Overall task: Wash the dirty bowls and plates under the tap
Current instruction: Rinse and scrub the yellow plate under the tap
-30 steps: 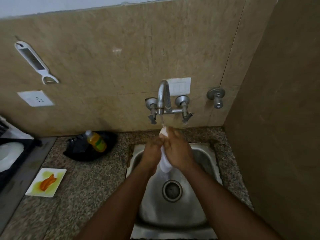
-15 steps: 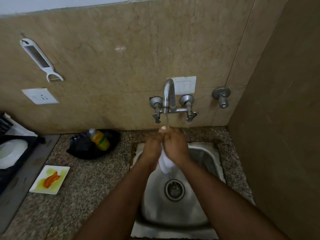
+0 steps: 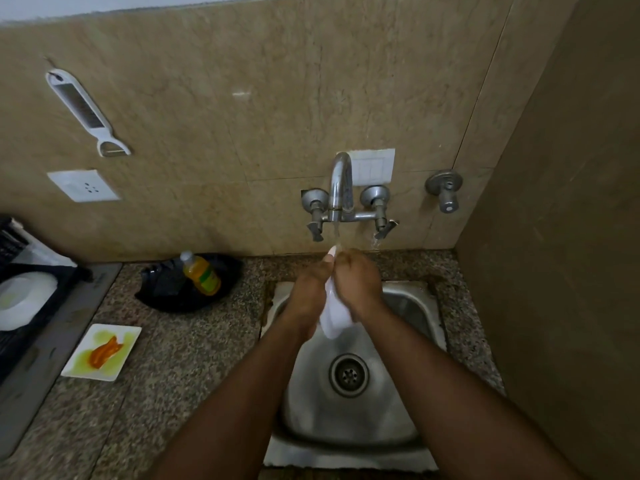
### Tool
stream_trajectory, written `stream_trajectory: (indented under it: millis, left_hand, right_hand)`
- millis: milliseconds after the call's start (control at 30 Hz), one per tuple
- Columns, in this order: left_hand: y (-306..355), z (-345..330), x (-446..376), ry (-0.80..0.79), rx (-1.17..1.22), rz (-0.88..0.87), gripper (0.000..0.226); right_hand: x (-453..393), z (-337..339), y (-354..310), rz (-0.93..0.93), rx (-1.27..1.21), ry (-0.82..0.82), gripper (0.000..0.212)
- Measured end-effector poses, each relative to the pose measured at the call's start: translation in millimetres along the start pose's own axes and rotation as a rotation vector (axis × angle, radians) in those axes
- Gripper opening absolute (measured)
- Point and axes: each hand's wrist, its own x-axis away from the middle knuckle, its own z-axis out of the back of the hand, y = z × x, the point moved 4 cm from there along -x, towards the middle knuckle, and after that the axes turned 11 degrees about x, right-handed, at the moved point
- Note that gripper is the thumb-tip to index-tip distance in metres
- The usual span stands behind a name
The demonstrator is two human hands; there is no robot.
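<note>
White dish stands on edge between left hand and right hand, both gripping it, so tap water runs down its faces.

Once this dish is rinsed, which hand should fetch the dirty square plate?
Probably the left hand: the square plate lies on the counter on its side of the sink, so the right hand can keep the white dish.

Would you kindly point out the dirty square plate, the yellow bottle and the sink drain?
dirty square plate [image 3: 80, 362], head view, on its bare white left rim.
yellow bottle [image 3: 202, 274], head view, on the middle of its body.
sink drain [image 3: 348, 375], head view, on the strainer's centre.
</note>
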Motion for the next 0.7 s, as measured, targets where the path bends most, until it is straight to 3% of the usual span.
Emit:
stream_trajectory:
  millis: [67,133,200,267,333,400,467,500,633,700]
  left_hand:
    - [-1.0,-3.2,6.5,-0.04,0.112,0.027,0.032]
    - [5.4,-1.2,3.1,-0.056,0.161,0.072,0.043]
    - [15.1,3.5,-5.7,-0.044,0.231,0.125,0.061]
    - [20.6,4.0,-8.5,0.002,0.197,0.158,0.054]
    - [19.7,1.9,-3.1,0.042,0.095,0.108,0.035]
    - [14.0,-2.3,4.5,0.025,0.004,0.066,0.028]
    - [1.2,-4.7,6.9,-0.011,0.047,0.083,0.027]
    - [-2.4,-4.8,6.7,-0.023,0.121,0.107,0.028]
    - [6.3,-1.5,-4.7,-0.027,0.334,0.146,0.059]
    - [13.4,3.5,-11.4,-0.005,0.247,0.172,0.057]
  right_hand:
    - [-2.0,9.3,-3.5,0.039,0.082,0.054,0.062]
    - [20.2,15.4,-11.9,0.237,0.188,0.1,0.07]
    - [46.2,10.1,-17.3,0.429,0.284,0.078,0.067]
    - [51.8,2.0,-15.6,0.52,0.335,0.071,0.062]
    - [34.9,-0.6,-8.6,0.474,0.265,0.116,0.058]
    - [5.6,4.5,-2.0,0.214,0.131,0.083,0.056]
    - [-11.7,12.9,-1.2,-0.012,-0.013,-0.03,0.052]
    - [-12.6,16.0,-4.4,-0.007,0.006,-0.041,0.05]
    - [28.8,16.2,-20.7,0.422,0.247,0.085,0.057]
    - [42.8,8.0,-15.2,0.536,0.255,0.059,0.06]
